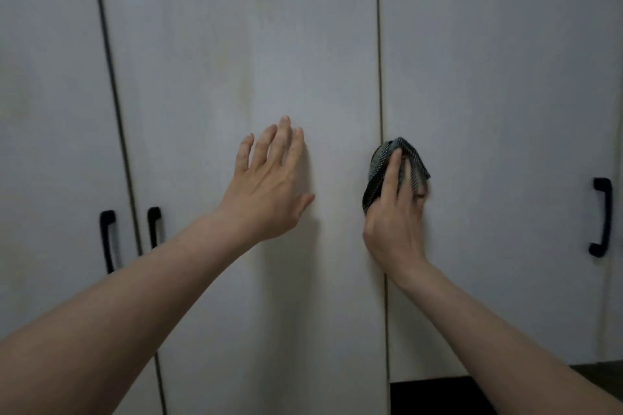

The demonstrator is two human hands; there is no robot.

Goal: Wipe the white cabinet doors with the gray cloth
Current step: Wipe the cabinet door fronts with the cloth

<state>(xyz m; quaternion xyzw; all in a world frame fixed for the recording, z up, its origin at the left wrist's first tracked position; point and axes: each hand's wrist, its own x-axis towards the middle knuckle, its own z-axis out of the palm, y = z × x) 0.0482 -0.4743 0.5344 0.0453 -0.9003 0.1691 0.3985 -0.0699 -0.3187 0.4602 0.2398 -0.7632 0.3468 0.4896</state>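
The middle door (pixel 242 44) of the white cabinet served as the anchor of the scene, a tall pale panel with faint yellowish streaks running down it. The left hand (pixel 269 185) lay flat against that door with its fingers straight and slightly spread, holding nothing. Just past the door's right edge, over the dark seam (pixel 380 44) between it and the right door (pixel 499 61), the right hand (pixel 394 212) gripped the gray cloth (pixel 381 165), a bunched, dotted rag pressed against the cabinet face with folds poking above the fingers. A black handle (pixel 154 226) sat low at the middle door's left edge, partly hidden by the left forearm; a matching one (pixel 108 239) sat just beyond it on the left door (pixel 43 77), and a third handle (pixel 601 217) stood well off to the right.
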